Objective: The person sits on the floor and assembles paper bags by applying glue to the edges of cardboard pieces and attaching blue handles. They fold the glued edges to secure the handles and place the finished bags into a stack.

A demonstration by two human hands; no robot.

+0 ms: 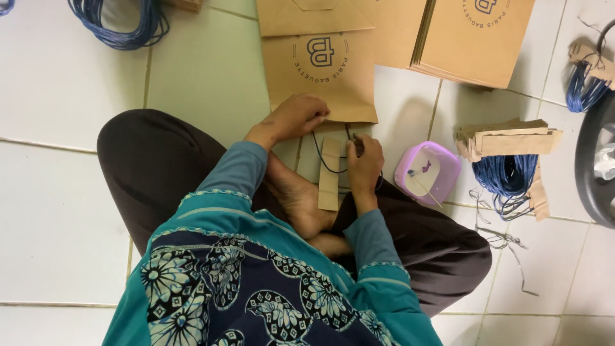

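I sit cross-legged on a white tiled floor. A flat brown paper bag with a round printed logo lies in front of me. My left hand presses on the bag's near edge, fingers curled over it. My right hand pinches the end of a dark cord that loops from the bag's edge. A narrow brown paper strip lies under the cord, between my hands.
A stack of brown paper bags lies at the far right. A small purple tub with a stick stands right of my knee. Paper strips sit over a bundle of blue cords. Another blue cord coil lies far left. A dark basket is at the right edge.
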